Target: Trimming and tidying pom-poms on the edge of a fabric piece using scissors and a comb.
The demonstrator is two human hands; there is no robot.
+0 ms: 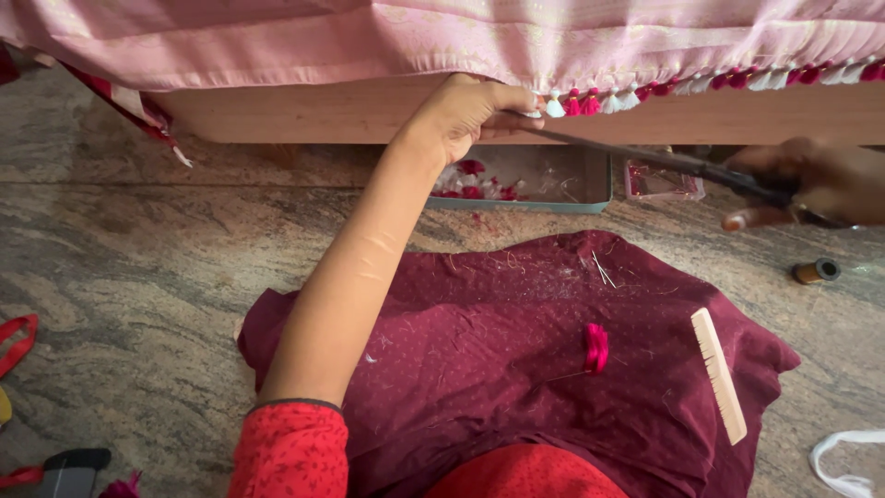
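My left hand [466, 112] reaches up to the hem of a pink cloth [442, 41] and pinches a white tassel [551, 106] in a row of red and white tassels [710, 81]. My right hand [816, 180] grips dark scissors [664, 161], whose long blades point left toward the pinched tassel. A maroon cloth [516, 360] covers my lap. On it lie a bundle of pink thread [596, 348] and a pale wooden comb [719, 373].
A shallow grey tray [553, 189] with thread scraps and a small clear box [662, 183] sit on the stone floor by the wooden bed frame [304, 111]. A thread spool [817, 271] lies at right. Red straps [18, 341] and white cloth [843, 456] lie at the edges.
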